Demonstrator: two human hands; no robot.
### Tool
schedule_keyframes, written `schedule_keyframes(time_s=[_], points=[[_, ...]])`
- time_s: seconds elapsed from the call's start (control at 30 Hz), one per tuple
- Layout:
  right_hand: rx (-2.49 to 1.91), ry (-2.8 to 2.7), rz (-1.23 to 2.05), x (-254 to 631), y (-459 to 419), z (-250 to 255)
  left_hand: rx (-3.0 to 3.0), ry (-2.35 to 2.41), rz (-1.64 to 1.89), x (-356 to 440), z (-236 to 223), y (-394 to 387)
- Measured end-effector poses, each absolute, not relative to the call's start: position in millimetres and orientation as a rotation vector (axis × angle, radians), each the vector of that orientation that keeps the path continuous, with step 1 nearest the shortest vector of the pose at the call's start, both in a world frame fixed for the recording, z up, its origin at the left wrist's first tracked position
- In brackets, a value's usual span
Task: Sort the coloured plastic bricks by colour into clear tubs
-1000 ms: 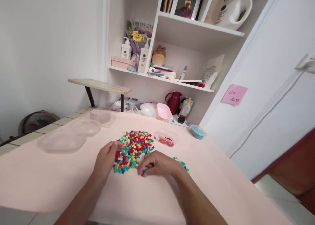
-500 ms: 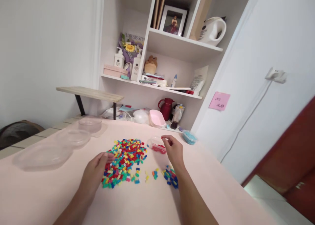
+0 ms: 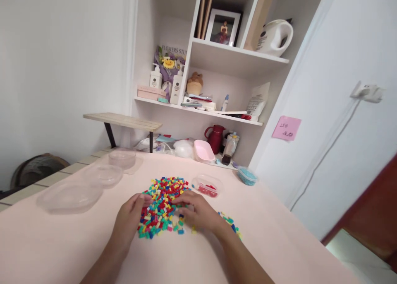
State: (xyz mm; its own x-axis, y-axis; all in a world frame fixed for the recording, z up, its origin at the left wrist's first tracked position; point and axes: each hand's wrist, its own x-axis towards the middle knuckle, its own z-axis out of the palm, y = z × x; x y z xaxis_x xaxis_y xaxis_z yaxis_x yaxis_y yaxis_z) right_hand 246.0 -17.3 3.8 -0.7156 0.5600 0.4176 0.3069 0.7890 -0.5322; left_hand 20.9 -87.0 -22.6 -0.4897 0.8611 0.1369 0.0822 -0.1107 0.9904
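A heap of small multicoloured toy bricks (image 3: 161, 195) lies on the pink tabletop. My left hand (image 3: 132, 213) rests against the heap's left side, its fingers stretched toward the bricks with nothing visible in them. Over the heap's right part reaches my right hand (image 3: 198, 211), fingers apart and fingertips among the bricks; no piece shows in its grasp. Behind the right hand sits a transparent container (image 3: 218, 184) with red bricks (image 3: 207, 189) inside. A smaller group of mostly blue, green and yellow bricks (image 3: 231, 222) is partly hidden behind my right forearm.
Several clear plastic containers (image 3: 70, 195) stand at the table's left. A tub of light-blue pieces (image 3: 247, 176) is at the back right. Along the back are a pink tray (image 3: 204, 150), a dark red jug (image 3: 215, 138) and a bottle (image 3: 228, 150), below white shelves (image 3: 235, 52).
My right hand has moved left and nearer, from above the transparent container to the heap, and no longer pinches a red brick. My left hand stays beside the heap. The view has shifted slightly.
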Motion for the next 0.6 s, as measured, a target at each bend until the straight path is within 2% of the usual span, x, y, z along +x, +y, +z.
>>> schedule_keyframes(time_s=[0.2, 0.4, 0.6], points=[[-0.614, -2.566, 0.48, 246, -14, -4, 1.049, 1.557, 1.653, 21, -23, -87], [-0.756, -2.442, 0.514, 256, -11, 3, 1.028, 1.529, 1.632, 21, -20, -87], [-0.574, -2.531, 0.464, 241, -24, 0, 1.05, 1.563, 1.633, 21, -22, -88]])
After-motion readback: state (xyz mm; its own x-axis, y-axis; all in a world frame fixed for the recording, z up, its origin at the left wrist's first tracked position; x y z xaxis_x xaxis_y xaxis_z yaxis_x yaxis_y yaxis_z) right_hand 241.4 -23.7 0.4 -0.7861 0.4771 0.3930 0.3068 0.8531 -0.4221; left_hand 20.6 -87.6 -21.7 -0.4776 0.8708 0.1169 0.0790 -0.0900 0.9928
